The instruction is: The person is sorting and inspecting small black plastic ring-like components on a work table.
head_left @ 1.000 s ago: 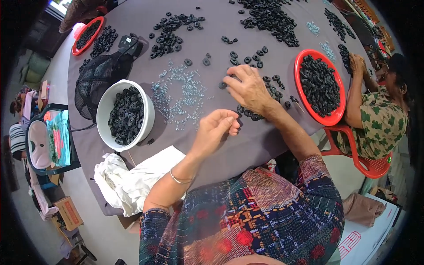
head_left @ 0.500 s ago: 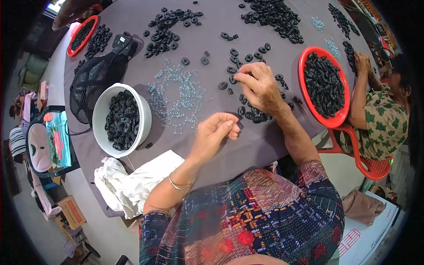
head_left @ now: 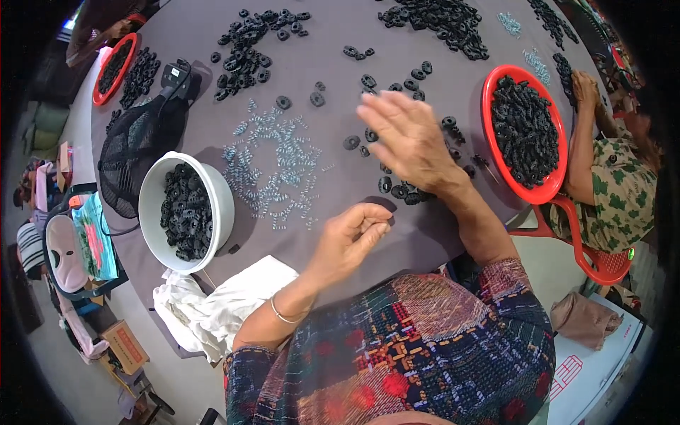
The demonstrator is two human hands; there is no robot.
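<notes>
Blurry right hand (head_left: 412, 142) — parts (head_left: 371, 134) half-hidden

black parts (head_left: 443, 30); pale-blue springs (head_left: 287, 157); white bowl (head_left: 224, 205); red tray (head_left: 544, 191); grey tablecloth (head_left: 329, 180); multicoloured patchwork-patterned top (head_left: 393, 347)

We see small black oval parts (head_left: 384, 185), pierced with openings, scattered loosely and at varied angles on the grey cloth (head_left: 319, 64), some partly hidden from view. To their left we find thin, blue-grey coil springs (head_left: 287, 176), spread in an uneven patch, many overlapping. Beyond the springs' far edge, we note a few black parts lying apart from the rest.
</notes>
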